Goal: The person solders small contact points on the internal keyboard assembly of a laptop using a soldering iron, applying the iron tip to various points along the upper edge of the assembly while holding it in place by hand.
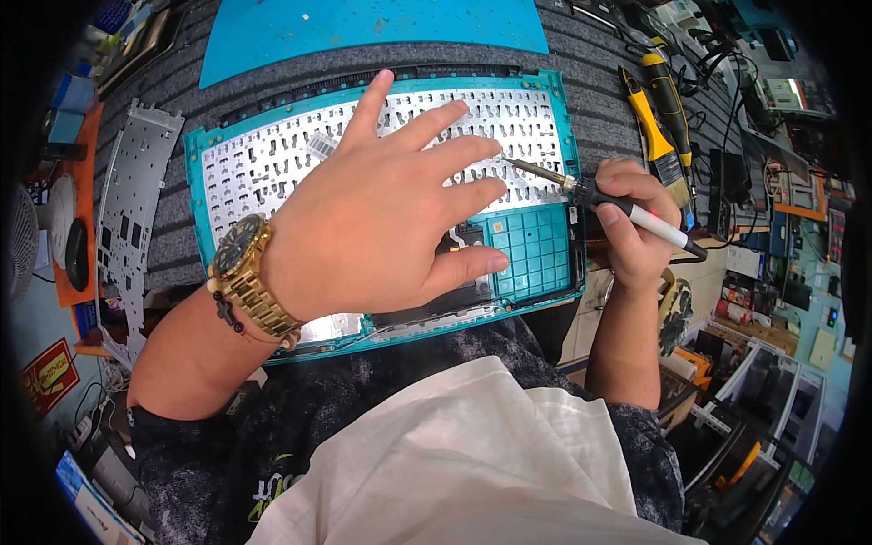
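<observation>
Head view, looking down: left hand [381, 218], gold metal wristwatch [243, 272] and dark bead bracelet [227, 312] at the wrist, spread flat with fingers splayed and grasping nothing, palm down over a teal plastic laptop shell [536, 250] turned underside up. Bare silver keyboard backplate [263, 154], punched with rows of holes, filling the shell's upper part; a small white label [321, 145] stuck just beside the index finger. Shell resting on a grey ribbed mat [590, 82] on the counter, its near edge over the lap.

Right hand [636, 227] clenched around a pen-shaped soldering iron with black grip and white barrel [627, 211], held like a pencil, its metal tip [527, 168] laid against the backplate near the shell's right edge, just beside the left fingertips.

Beyond the shell, a blue silicone work mat [363, 27]. To the right, a yellow-handled flat brush [656, 136] and a yellow-and-black-handled tool [668, 91] lying side by side. To the left, a loose silver perforated metal plate [132, 200] standing lengthwise on the grey mat. Black patterned sleeves and a white cloth [454, 454] across the lap.
</observation>
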Motion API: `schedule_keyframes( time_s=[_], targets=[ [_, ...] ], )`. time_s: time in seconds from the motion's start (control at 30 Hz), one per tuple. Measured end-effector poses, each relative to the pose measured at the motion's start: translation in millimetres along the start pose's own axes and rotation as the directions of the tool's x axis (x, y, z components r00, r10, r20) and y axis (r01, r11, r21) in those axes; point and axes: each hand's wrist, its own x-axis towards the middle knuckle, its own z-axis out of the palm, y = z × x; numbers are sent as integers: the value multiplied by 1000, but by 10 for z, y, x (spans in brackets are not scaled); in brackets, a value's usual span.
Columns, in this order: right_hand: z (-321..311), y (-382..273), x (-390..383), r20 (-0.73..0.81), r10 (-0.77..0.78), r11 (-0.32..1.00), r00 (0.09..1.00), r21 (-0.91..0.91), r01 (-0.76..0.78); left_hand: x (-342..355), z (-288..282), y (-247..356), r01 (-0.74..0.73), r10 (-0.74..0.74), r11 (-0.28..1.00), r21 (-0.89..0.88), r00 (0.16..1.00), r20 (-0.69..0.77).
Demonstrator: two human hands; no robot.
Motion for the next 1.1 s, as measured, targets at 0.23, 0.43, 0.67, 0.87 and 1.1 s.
schedule_keyframes(
  time_s=[0.23, 0.43, 0.67, 0.87, 1.1],
  targets=[
    [-5, 25, 8, 20, -22, 1000, 1000, 17, 22, 0, -2, -3, -2, 2, 1000, -5, 1000, 4],
    [5, 15, 18, 28, -35, 999, 999, 6, 35, 1, -2, -3, -3, 3, 1000, -1, 1000, -2],
    [10, 2, 16, 28, -28, 999, 999, -17, 29, -1, 4, -4, 1, -1, 1000, 6, 1000, 5],
    [-5, 30, 8, 9, -41, 999, 999, -4, 41, 1, 5, 3, 3, -3, 1000, 7, 1000, 4],
    [-13, 26, 10, 13, -44, 999, 999, -19, 44, 0, 3, 6, 0, 0, 1000, 10, 1000, 0]
  ],
)
